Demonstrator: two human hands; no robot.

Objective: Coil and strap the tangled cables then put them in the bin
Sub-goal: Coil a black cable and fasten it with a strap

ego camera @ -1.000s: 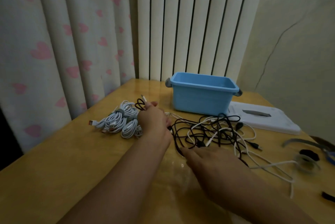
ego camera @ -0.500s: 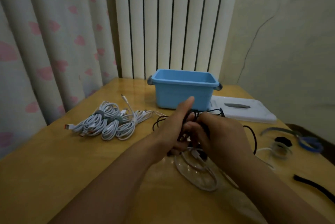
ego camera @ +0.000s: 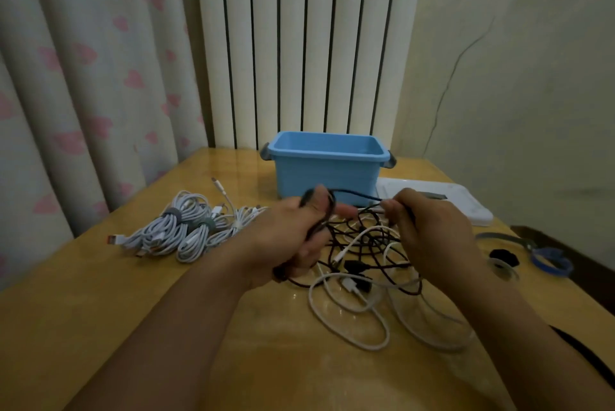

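Though unlabelled, black cable (ego camera: 354,193) between hands (ego camera: 359,231).

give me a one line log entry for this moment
stage: untangling | left hand: grips black cable | right hand: pinches same cable | tangle: on table | strapped white coils: on table | blue bin: no cables seen inside

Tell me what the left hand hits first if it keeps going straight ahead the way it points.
Probably the blue bin: the left hand, gripping a black cable, points at its front wall, though depth is unclear.
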